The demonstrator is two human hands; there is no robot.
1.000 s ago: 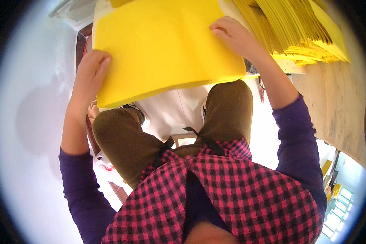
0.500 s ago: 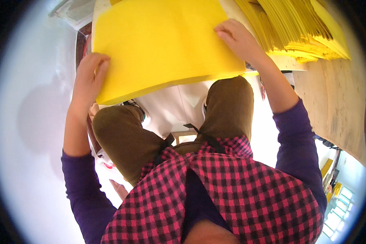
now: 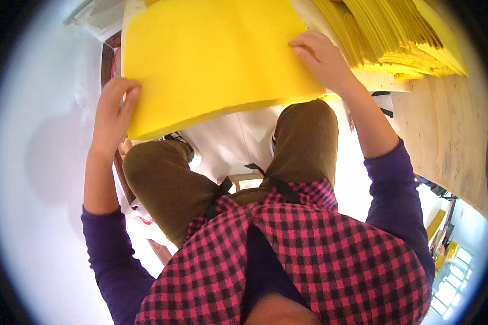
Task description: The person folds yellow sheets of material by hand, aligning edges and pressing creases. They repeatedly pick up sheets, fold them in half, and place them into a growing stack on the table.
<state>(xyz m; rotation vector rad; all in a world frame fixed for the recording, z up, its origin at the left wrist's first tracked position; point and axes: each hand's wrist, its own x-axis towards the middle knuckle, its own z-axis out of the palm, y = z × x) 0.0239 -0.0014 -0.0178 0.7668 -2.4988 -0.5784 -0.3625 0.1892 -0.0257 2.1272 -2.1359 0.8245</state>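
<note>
A thick stack of soft-looking yellow sheets (image 3: 217, 59) lies in front of me, its near edge above my knees. My left hand (image 3: 114, 103) is at the stack's left edge, with fingers bent and thumb close to them, closed on the border of the yellow sheet. On the right side, my right hand (image 3: 322, 57) has its fingertips and thumb drawn together over the sheet's right edge. How many layers either hand grips is hidden.
Folded yellow pieces (image 3: 390, 38) are piled at the upper right on a pale wooden table (image 3: 439, 130). A white wall (image 3: 43, 135) stands close on my left. My knees (image 3: 306, 130) are below the stack's near edge.
Both hands have shifted slightly toward me along the sides of the stack. The left hand has also moved a little outward. The stack stays nearly in place.
</note>
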